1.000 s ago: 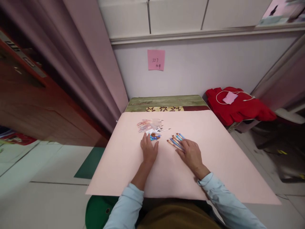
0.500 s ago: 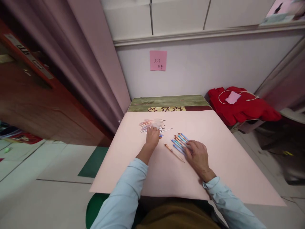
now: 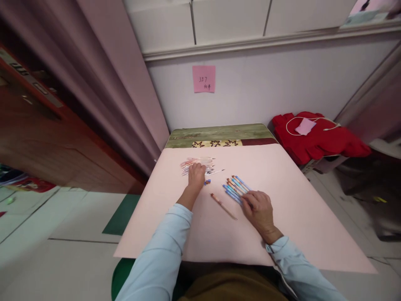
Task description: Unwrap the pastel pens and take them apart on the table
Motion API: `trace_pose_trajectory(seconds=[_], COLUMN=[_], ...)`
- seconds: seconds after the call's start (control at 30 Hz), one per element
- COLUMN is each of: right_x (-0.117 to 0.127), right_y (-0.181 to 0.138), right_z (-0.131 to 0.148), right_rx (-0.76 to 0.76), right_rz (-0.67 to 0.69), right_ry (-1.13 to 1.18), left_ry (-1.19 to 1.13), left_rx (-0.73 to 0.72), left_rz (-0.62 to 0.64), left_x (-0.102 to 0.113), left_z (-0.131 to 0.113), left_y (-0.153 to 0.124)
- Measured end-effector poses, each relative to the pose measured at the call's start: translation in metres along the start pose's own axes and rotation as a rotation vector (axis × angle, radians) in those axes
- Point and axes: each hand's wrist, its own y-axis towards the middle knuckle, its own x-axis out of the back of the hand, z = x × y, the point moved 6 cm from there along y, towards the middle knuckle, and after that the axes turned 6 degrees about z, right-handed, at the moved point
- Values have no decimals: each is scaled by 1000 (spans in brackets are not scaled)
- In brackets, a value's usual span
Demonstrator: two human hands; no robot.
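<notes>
My left hand (image 3: pixel 196 176) reaches into a loose pile of thin pen refills (image 3: pixel 188 167) with whitish and reddish tubes. Its fingers are bent together over the pile, and their tips hide what they pinch. Beside it lie a few small blue and brown pen pieces (image 3: pixel 207 182). My right hand (image 3: pixel 259 210) has its fingers curled at the near ends of a row of blue and orange-brown pen barrels (image 3: pixel 234 186), with thumb and forefinger close together there. One beige pen barrel (image 3: pixel 223 206) with a brown end lies apart, between the two hands.
A pale pink sheet (image 3: pixel 219 238) covers most of the table (image 3: pixel 219 133). Behind stands a wall with a pink note (image 3: pixel 204 79). Red cloth (image 3: pixel 319 142) with a white cable lies at the right. A curtain (image 3: pixel 125 83) and a wooden door (image 3: pixel 46 133) stand left.
My left hand has shifted slightly away and left, uncovering the small pieces. The lone pen barrel lies a little nearer to me. My right hand has drawn back slightly along the row.
</notes>
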Motion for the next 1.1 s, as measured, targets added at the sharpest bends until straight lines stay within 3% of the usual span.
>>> trace_pose_trajectory(seconds=[0.1, 0.23, 0.37, 0.5, 0.7, 0.87, 1.0, 1.1], right_x=[5, 1, -21, -35, -33, -54, -62, -63], right_y=[-3, -15, -20, -14, 0, 7, 7, 6], right_z=[7, 30, 49, 52, 50, 63, 65, 65], right_rx=[31, 96, 7, -72, -172, -135, -96, -58], right_rz=[32, 105, 285, 372, 262, 302, 321, 338], right_ry=[-22, -29, -88, -146, 100, 420, 439, 411], left_ry=[-85, -426, -863, -1342, -1878, -2081, -2105, -2105], left_rx=[10, 1, 193, 350, 499, 407, 313, 257], left_rz=[-74, -316, -455, -265, -95, 5, -104, -65], left_x=[4, 12, 0, -29, -43, -43, -40, -42], left_z=[-3, -5, 2, -8, -19, -28, -23, -23], left_y=[-11, -54, -107, -140, -157, -146, -136, -132])
